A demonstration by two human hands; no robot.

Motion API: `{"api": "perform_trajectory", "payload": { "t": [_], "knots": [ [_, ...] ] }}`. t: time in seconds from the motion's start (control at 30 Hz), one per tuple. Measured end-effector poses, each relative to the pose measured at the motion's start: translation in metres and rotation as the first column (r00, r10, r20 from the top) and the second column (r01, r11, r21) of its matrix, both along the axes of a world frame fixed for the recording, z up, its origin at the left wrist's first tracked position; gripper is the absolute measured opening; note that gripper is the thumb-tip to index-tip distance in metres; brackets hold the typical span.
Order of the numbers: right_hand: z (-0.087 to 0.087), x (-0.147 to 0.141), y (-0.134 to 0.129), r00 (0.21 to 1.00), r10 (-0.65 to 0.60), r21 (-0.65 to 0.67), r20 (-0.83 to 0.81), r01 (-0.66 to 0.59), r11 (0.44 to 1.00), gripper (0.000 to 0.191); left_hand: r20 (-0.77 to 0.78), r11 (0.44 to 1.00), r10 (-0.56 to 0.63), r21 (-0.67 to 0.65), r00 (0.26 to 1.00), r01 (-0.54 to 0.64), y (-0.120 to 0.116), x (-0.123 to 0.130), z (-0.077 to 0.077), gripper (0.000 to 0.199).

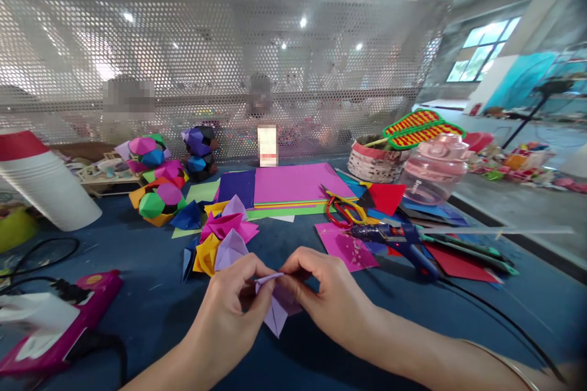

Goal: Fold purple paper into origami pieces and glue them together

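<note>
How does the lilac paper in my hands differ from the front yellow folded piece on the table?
The lilac paper is pinched by your left hand and right hand; the yellow piece rests on the table, beside another lilac piece. The lilac paper is pale; the yellow piece is bolder in color. Both are folded paper.

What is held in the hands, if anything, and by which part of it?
A folded lavender paper: the left hand and right hand pinch it near its upper edge, side by side.
</note>
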State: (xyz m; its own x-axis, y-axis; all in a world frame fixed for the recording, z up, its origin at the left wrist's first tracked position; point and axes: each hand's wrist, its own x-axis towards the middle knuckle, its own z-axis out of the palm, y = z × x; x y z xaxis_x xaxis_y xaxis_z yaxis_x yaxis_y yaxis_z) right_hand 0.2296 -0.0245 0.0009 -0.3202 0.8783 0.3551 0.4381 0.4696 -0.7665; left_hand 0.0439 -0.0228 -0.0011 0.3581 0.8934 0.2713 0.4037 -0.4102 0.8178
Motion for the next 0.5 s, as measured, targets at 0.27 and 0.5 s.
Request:
{"api": "perform_trajectory", "payload": {
  "t": [0.27,0.5],
  "knots": [
    [0.004,-0.001,-0.003,0.999,0.029,0.108,0.028,-0.032,0.994,0.014,-0.066,0.981,0.011,0.194,0.998,0.002,-0.002,0.001,-0.006,0.016],
    [0.001,-0.006,-0.012,0.991,-0.057,0.346,0.121,0.012,0.938,0.02,-0.051,0.957,-0.012,0.289,0.999,0.026,-0.009,0.005,-0.009,0.017]
  ]
}}
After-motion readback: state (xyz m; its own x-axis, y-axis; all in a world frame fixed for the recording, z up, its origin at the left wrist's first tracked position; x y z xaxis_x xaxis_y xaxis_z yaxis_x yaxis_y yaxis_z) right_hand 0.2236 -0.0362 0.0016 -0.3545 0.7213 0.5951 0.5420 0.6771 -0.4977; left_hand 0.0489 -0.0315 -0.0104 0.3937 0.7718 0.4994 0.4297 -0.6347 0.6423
